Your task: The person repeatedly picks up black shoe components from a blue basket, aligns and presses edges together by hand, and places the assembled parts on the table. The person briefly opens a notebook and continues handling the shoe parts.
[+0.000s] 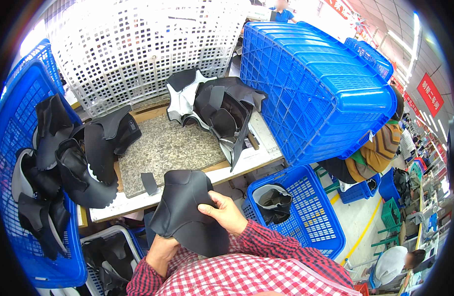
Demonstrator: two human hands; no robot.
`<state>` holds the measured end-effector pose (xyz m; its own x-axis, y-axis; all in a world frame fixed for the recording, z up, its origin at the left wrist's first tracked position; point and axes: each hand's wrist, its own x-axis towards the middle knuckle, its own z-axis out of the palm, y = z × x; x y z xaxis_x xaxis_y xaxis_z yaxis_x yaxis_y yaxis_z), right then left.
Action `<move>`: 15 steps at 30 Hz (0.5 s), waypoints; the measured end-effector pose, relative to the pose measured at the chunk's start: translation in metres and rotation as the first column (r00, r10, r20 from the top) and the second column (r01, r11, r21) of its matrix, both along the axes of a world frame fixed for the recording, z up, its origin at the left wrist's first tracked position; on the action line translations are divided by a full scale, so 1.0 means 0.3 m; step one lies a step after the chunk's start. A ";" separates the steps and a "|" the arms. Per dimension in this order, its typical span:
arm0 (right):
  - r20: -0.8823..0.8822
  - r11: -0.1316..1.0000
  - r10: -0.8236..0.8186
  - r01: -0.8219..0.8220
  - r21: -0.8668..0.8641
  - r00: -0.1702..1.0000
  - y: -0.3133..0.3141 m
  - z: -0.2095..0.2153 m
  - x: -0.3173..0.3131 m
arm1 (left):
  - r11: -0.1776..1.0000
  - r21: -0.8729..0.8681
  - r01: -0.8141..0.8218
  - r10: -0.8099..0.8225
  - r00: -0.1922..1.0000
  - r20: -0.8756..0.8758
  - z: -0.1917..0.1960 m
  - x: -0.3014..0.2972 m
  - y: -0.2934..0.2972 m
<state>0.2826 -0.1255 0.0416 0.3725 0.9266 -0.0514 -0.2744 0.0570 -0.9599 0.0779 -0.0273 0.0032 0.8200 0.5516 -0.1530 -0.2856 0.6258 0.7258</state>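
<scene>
A black leather boot upper (pixel 185 207) is spread between my hands, just in front of the table's near edge. My right hand (pixel 224 213) is closed on its right edge, thumb on the outer face and fingers partly behind. At its lower left, my left hand (pixel 164 247) grips the bottom edge, its fingers mostly hidden by the leather. Beyond lies a speckled stone slab (pixel 175 150) with a small dark rectangular piece (pixel 148 183) at its front edge. A heap of black uppers with whitish linings (pixel 222 106) rests on the slab's far right part.
Blue crate (pixel 81 246) on the left holds several black uppers. Behind the slab stands a white perforated crate (pixel 153 59); blue crates (pixel 316 93) are stacked at right. Below are another blue crate (pixel 325 222) and a white-rimmed basket (pixel 131 237). A person in striped clothing (pixel 382 150) sits right.
</scene>
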 end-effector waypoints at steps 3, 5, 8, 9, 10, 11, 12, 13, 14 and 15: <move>0.011 1.000 0.022 -0.022 0.003 1.000 -0.003 0.004 -0.003 | 0.998 0.065 0.019 -0.015 0.998 -0.057 -0.002 -0.012 0.002; 0.002 1.000 0.017 -0.017 0.016 1.000 -0.002 0.003 -0.006 | 0.995 0.095 -0.038 0.051 0.990 -0.132 -0.019 -0.011 -0.003; -0.010 1.000 0.006 -0.006 0.019 1.000 0.000 -0.003 -0.009 | 0.995 0.047 -0.090 0.096 0.986 -0.137 -0.048 -0.003 -0.015; -0.017 1.000 0.001 -0.001 0.019 1.000 0.001 -0.005 -0.009 | 0.995 0.009 -0.102 0.102 0.989 -0.104 -0.056 0.001 -0.019; -0.014 1.000 0.002 -0.002 0.023 1.000 0.000 -0.006 -0.008 | 0.992 0.001 -0.127 0.126 0.986 -0.112 -0.063 0.006 -0.023; -0.011 1.000 0.004 -0.004 0.027 1.000 0.000 -0.007 -0.007 | 0.988 -0.016 -0.154 0.152 0.983 -0.099 -0.067 0.011 -0.027; 0.001 1.000 0.004 -0.004 0.029 1.000 -0.001 -0.008 -0.006 | 0.985 -0.045 -0.169 0.166 0.984 -0.061 -0.068 0.015 -0.030; -0.004 0.999 0.017 -0.017 0.030 1.000 -0.003 -0.008 -0.005 | 0.982 -0.031 -0.186 0.183 0.979 -0.087 -0.067 0.017 -0.032; 0.002 0.999 0.027 -0.027 0.029 1.000 -0.004 -0.008 -0.004 | 0.981 -0.030 -0.190 0.186 0.979 -0.087 -0.064 0.020 -0.034; 0.019 0.999 0.029 -0.029 -0.013 0.999 -0.005 -0.008 -0.003 | 0.982 -0.042 -0.185 0.183 0.982 -0.049 -0.060 0.022 -0.035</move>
